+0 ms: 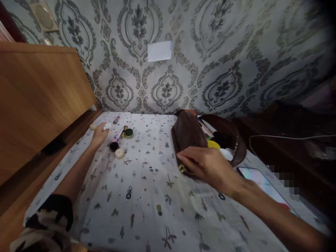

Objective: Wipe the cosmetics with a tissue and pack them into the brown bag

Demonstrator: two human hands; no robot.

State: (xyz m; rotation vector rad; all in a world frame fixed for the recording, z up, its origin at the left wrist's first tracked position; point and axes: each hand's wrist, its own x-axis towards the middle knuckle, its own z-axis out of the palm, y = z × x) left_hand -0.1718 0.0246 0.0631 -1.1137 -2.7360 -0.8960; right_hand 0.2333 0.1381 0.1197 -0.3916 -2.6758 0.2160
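At the far left of the cloth, my left hand [99,135] is closed on a small white crumpled thing [107,126] whose kind I cannot make out. Several small cosmetic items lie to its right: a dark green-lidded jar [128,133], a black round lid or jar [113,146], a cream-coloured round jar [119,153] and a pink tube [117,138]. My right hand [207,162] is closed at the near side of a brown handbag [187,131], by its gold-coloured fitting [182,168]. The hand hides part of the bag. Yellow [213,144] and white round things show at the bag's opening.
A lit phone [265,187] lies right of the bag, under my right forearm. Behind the bag its strap [239,148] arches up. A wooden cabinet [44,101] borders the left side, and a patterned wall [168,84] stands at the back. A white cable [286,135] runs at right.
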